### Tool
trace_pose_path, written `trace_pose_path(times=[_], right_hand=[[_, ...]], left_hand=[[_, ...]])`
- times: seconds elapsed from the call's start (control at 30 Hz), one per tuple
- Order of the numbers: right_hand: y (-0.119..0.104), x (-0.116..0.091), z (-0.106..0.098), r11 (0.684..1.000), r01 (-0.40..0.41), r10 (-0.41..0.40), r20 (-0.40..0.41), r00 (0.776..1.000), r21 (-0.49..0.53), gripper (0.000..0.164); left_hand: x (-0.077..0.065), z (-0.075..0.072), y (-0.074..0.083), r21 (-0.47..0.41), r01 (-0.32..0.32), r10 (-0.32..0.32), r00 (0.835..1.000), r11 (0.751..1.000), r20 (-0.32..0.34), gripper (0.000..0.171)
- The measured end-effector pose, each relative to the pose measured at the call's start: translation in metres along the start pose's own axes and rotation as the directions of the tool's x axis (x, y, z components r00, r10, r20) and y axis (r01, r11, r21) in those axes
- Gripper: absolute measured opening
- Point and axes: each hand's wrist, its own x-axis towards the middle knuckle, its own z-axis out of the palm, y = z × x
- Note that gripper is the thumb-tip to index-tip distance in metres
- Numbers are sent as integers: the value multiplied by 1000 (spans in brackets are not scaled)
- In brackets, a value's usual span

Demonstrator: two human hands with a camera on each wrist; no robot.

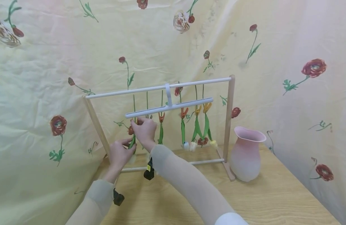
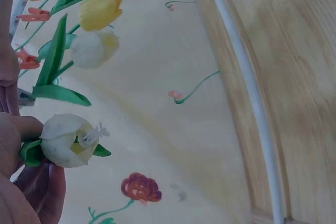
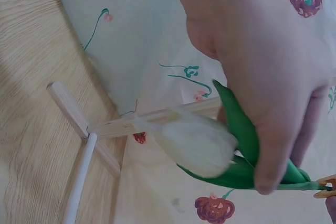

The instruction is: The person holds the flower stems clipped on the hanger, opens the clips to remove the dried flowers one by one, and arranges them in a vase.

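My left hand (image 1: pixel 121 153) grips a white tulip (image 3: pixel 197 145) by its green leaves and stem, below the left end of a pale hanger (image 1: pixel 187 104). The bloom hangs head down, its open petals facing the left wrist view. Just above, my right hand (image 1: pixel 145 129) pinches an orange-yellow clothespin (image 3: pixel 324 186) at the top of that stem; only its fingertip shows at the corner of the right wrist view. Further along the hanger, several tulips hang upside down from clothespins, among them a yellow tulip (image 2: pixel 100 11) and another white tulip (image 2: pixel 95 49).
The hanger hooks over the top bar (image 1: pixel 199 82) of a wooden rack, whose right post (image 1: pixel 229 118) stands on the wooden table (image 1: pixel 263 200). A pink and white vase (image 1: pixel 247 154) stands right of the rack. Behind is a flowered cloth (image 1: pixel 285 103).
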Motion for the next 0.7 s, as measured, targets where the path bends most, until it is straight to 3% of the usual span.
trace_pose_path(times=[0.23,0.53,0.7], right_hand=[[-1,-1,-4,999,-31,32,21,999,-15,19],[0,-2,-3,1000,25,-25,51,998,10,23],[1,-1,-3,999,38,-38,53,998,-1,24]], left_hand=[[-28,-12,-12,56,37,-42,996,998,80,29],[-83,-25,-40,42,-50,44,991,998,126,20],[-110,-24,-49,33,-55,50,989,998,140,20]])
